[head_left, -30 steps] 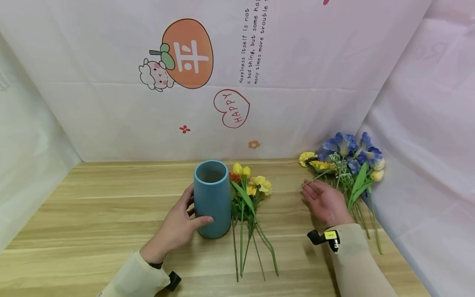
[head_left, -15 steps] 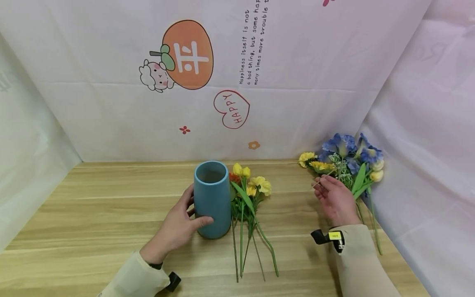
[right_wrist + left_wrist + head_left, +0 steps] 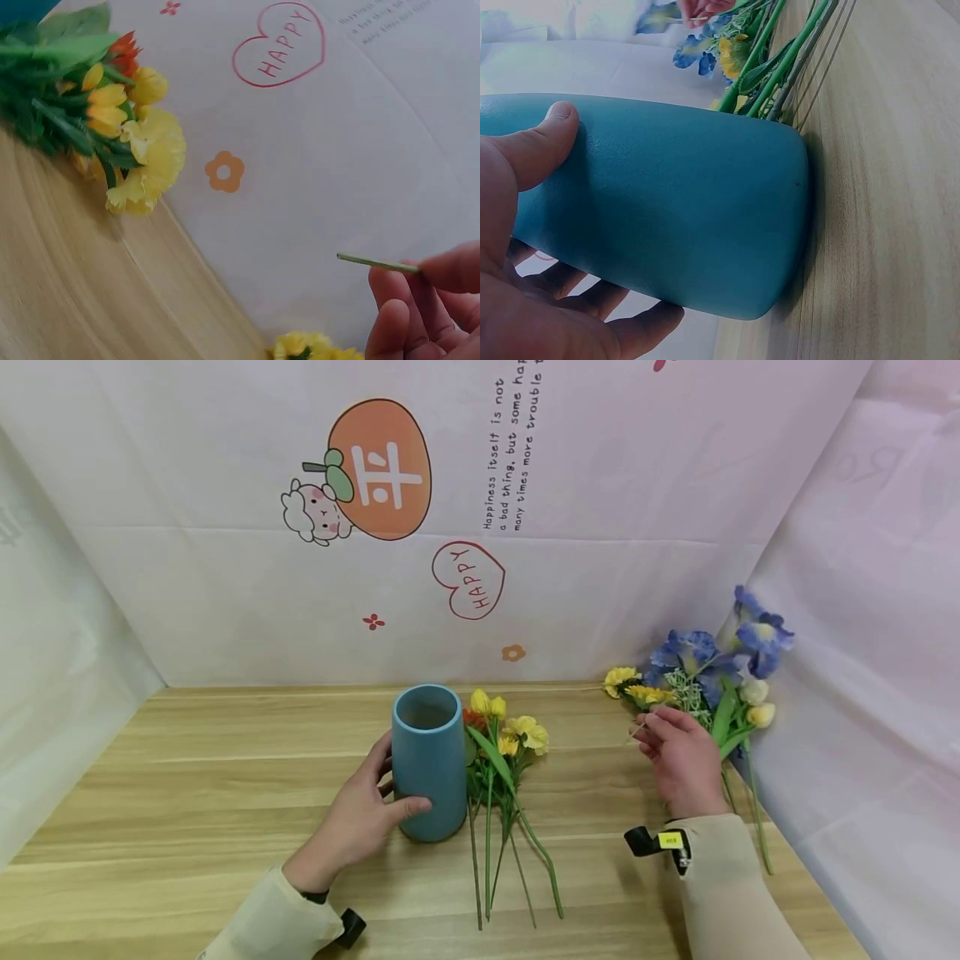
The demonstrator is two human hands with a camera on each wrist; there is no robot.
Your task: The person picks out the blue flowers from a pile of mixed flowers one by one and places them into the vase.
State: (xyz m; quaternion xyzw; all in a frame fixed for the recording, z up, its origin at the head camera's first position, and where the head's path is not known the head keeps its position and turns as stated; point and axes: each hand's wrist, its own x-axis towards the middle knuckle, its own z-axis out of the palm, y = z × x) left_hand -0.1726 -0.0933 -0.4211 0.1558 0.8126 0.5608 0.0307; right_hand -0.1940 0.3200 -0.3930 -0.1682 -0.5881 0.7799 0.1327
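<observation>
My left hand (image 3: 352,827) grips the side of a blue vase (image 3: 431,768) that stands upright on the table, thumb on the near side. In the left wrist view the vase (image 3: 667,202) fills the middle, its base on the wood. To the right, my right hand (image 3: 684,764) pinches the thin green stem (image 3: 375,262) of a blue artificial flower (image 3: 763,635), the stem's end sticking out past the fingertips. The flower's head is raised above the other flowers at the right. Part of its stem is hidden behind the hand.
Against the vase's right side lies a bunch of yellow and orange flowers (image 3: 528,735), stems toward me. A pile with blue flowers (image 3: 686,652), yellow flowers (image 3: 621,681) and pale tulips (image 3: 761,716) lies at the back right. A white printed cloth (image 3: 600,593) hangs behind the table.
The right hand has drawn back slightly to the right and now pinches the stem. The blue flower's head has risen up and to the right out of the pile. Left hand and vase stay still.
</observation>
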